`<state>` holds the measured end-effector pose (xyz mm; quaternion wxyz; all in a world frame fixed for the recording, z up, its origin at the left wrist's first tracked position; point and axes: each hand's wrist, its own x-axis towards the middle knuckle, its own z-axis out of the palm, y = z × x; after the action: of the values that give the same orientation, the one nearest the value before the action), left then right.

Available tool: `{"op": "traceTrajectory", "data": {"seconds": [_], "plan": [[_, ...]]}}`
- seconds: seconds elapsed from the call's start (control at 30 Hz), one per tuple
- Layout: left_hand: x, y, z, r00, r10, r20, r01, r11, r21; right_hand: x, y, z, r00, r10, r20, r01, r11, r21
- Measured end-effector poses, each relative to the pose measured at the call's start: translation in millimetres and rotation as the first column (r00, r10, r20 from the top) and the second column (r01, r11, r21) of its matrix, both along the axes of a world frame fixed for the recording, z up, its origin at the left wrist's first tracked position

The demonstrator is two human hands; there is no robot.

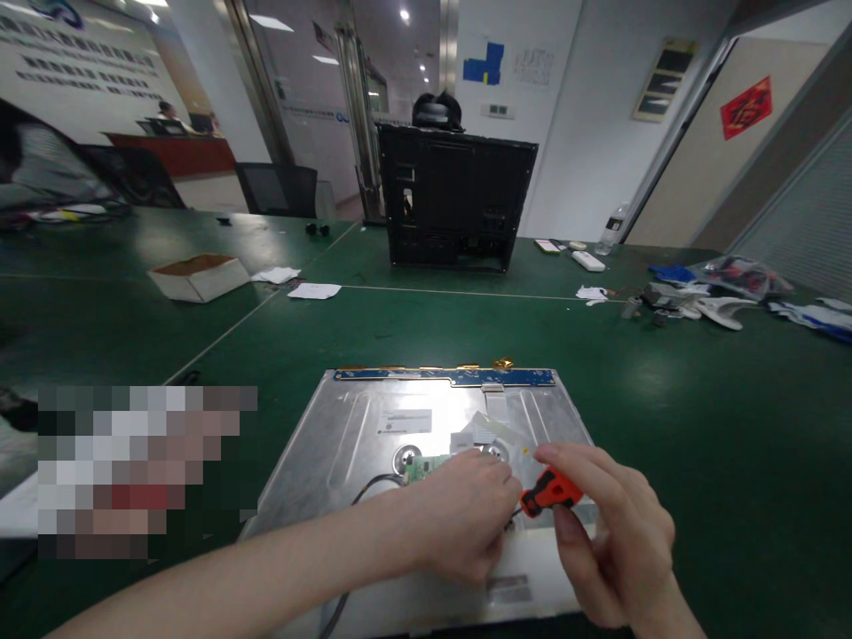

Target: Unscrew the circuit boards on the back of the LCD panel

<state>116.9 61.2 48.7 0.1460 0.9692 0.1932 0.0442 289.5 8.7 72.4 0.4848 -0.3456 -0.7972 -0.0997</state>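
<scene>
- A flat metal panel [359, 435], the back of a display, lies face down near the middle of a green table [698, 426]. Its bare back is turned up, so the parts fixed to it are within reach.
- The right hand [612, 532] is closed on a small orange-handled screwdriver [549, 491], with thumb and fingers pinching the handle. The shaft slants down and left toward the panel, and the tip is hidden under the other hand.
- The left hand [462, 515] rests on the near part of the panel, its fingers curled down right where the tip points. It seems to steady the spot. Whether it pinches anything cannot be told.
- Just left of that hand a small green circuit board [426, 466] sits on the panel, and a black cable [373, 486] runs from it toward the near edge.
- A narrow blue board strip [445, 376] runs along the panel's far edge.
- Farther off, an upright black casing [456, 200] stands on the table with its open back toward the viewer.
- On the far left are a shallow cardboard box [198, 275] and paper scraps [314, 290].
- On the far right, loose parts and bags [719, 297] lie well apart from the panel.
</scene>
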Motion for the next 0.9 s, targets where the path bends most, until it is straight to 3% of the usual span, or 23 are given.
{"op": "traceTrajectory", "data": {"seconds": [0.37,0.9], "plan": [[1,2,4.4,0.998,-0.022,-0.066,0.021,1.000,-0.022,-6,5,0.1,0.998,-0.046,-0.033,0.049,0.993,0.111],[1,2,5.9,0.997,-0.009,-0.072,0.010,1.000,0.006,-3,1,3.3,0.997,0.070,-0.022,-0.070,0.998,-0.005]]}}
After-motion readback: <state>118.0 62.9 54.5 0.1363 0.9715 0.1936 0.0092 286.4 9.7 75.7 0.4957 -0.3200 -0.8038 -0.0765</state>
